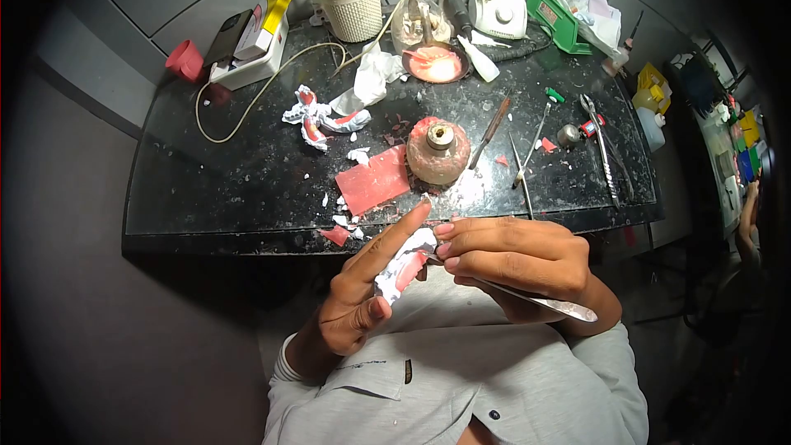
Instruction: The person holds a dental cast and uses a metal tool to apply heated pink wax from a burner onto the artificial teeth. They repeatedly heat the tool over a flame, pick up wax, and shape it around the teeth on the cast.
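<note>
A white plaster piece with a pink wax patch (405, 270) is held between the fingers and thumb of my left hand (362, 288), in front of the table's near edge. My right hand (519, 259) grips a metal carving tool (568, 308); its flat end sticks out to the lower right, and its other end meets the plaster piece, partly hidden by my fingertips. Just beyond my hands lie a pink wax sheet (375, 181) and a round burner (438, 152) with a metal neck. White crumbs and a small wax scrap (336, 236) lie near the edge.
On the black table (247, 189) are more plaster pieces (315, 119), a pan of pink wax (435, 63), a knife (493, 125), tweezers-like tools (606, 152), a basket (354, 12), a white box (247, 66), a red cup (186, 61) and a green bin (556, 21).
</note>
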`<state>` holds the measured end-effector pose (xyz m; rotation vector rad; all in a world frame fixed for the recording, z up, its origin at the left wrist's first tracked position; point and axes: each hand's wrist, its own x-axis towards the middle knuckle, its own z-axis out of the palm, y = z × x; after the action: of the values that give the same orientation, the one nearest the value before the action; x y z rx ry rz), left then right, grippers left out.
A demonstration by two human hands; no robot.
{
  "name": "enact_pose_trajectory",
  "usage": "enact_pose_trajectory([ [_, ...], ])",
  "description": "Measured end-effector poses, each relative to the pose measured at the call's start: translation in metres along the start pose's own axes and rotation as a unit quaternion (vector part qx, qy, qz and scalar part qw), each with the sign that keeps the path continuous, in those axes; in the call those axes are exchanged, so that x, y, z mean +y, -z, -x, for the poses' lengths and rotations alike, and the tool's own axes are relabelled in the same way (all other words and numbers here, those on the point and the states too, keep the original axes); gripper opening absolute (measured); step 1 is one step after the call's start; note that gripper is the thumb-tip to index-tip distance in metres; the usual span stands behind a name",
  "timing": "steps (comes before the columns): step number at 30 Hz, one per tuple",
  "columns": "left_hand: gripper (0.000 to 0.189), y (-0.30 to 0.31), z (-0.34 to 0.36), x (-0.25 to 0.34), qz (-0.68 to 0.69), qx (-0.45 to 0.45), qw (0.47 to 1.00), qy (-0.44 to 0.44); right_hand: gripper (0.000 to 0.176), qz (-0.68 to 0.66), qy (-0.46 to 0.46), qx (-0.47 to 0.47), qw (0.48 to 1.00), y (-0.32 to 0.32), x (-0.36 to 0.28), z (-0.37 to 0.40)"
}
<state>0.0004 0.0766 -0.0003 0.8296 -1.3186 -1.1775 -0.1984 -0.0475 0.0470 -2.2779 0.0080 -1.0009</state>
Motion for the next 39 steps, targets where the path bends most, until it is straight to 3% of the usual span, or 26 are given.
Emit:
enact_pose_trajectory([
  [11,0.096,-0.009,-0.002,0.004,0.05,0.038,0.998,0.022,0.026,0.015,-0.001,0.011,1.0,-0.003,-0.004,0.001],
  [16,0.09,-0.006,-0.001,-0.002,0.079,0.021,0.997,-0.004,0.025,0.027,0.006,0.023,0.999,-0.009,-0.004,0.004],
  [28,0.085,-0.007,-0.002,-0.006,0.103,0.022,0.994,-0.023,0.022,0.075,0.086,0.058,0.992,-0.021,0.007,0.011],
  [39,0.085,-0.003,-0.002,-0.014,0.131,0.033,0.991,-0.02,0.016,0.102,0.118,0.022,0.988,-0.018,0.016,0.013],
])
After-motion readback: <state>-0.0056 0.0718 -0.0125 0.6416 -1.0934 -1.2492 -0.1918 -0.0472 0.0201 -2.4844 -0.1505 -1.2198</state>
